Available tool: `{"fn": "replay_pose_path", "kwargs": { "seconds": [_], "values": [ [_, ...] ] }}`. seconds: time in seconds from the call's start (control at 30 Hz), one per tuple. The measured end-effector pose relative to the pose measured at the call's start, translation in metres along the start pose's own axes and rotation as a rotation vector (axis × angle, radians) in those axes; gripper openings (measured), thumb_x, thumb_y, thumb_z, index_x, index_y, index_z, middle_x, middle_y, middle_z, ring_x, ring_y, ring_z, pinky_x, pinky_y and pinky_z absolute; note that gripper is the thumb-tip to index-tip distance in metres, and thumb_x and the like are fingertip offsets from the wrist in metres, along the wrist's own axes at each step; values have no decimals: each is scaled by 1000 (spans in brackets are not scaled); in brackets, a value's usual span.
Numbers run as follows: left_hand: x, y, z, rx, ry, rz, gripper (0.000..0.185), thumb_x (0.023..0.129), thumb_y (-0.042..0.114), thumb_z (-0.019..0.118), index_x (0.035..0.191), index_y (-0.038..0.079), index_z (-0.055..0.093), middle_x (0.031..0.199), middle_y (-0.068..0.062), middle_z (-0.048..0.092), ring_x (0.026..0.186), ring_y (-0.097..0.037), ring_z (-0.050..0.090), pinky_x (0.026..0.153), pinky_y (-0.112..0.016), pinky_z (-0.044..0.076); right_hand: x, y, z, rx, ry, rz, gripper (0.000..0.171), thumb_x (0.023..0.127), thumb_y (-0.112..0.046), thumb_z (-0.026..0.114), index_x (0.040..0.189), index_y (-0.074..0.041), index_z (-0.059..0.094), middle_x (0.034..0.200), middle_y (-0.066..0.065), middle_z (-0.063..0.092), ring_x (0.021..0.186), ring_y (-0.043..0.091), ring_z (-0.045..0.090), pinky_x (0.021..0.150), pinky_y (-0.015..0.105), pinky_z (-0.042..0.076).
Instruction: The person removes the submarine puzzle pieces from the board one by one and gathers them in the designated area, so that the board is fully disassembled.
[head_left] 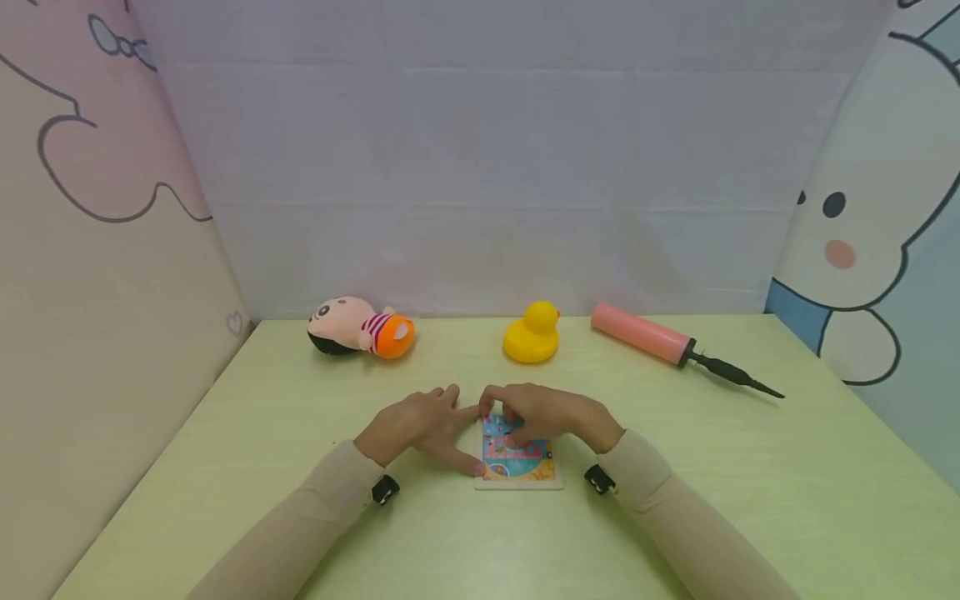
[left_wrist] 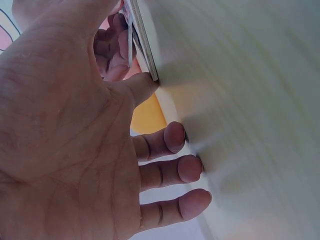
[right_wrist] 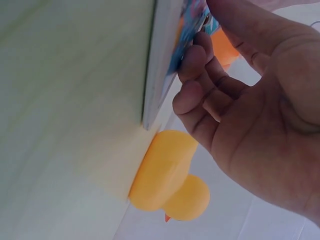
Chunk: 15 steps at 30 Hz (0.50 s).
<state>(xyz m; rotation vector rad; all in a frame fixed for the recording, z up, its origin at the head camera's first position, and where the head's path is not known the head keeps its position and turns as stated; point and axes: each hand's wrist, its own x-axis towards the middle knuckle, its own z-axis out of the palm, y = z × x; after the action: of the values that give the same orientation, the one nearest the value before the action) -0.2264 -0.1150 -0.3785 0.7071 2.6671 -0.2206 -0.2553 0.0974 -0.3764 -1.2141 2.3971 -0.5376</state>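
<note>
Evidently, the picture puzzle lies flat on the worktop. My left grip is spread wide, thumb and forefinger at its left edge; my right grip curls over the far part, though I cannot tell whether it pinches anything. I'd judge the picture puzzle light, stiff and slightly slick, best held by its sides. Room opens towards me and sideways; beyond the far edge sits the yellow duck.

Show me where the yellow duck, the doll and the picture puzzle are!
Yellow duck (head_left: 531,340), head view: on its body.
Doll (head_left: 373,331), head view: on its striped shirt.
Picture puzzle (head_left: 521,465), head view: on the blue-green part of its picture.
</note>
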Motion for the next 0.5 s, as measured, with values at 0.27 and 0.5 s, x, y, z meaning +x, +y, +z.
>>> {"fn": "replay_pose_path", "kwargs": {
  "seconds": [0.27, 0.5],
  "values": [
    [-1, 0, -1, -4, 8, 6, 96, 76, 85, 56, 157, 39, 31, 114, -7, 44, 93, -21, 46, 72, -35, 44, 0, -2, 0, -14, 14, -8, 42, 88, -8, 78, 119, -13, 50, 84, 4, 56, 78, 14, 48, 75, 29, 43],
    [-1, 0, 0, 2, 16, 23, 96, 77, 84, 56, 157, 38, 31, 111, -7, 44, 89, -20, 45, 67, -33, 42, 2, -3, 2, -40, 45, -23, 36, 91, -4, 73, 117, -13, 50, 93, 4, 55, 84, 19, 51, 78, 29, 45]
  ]
}}
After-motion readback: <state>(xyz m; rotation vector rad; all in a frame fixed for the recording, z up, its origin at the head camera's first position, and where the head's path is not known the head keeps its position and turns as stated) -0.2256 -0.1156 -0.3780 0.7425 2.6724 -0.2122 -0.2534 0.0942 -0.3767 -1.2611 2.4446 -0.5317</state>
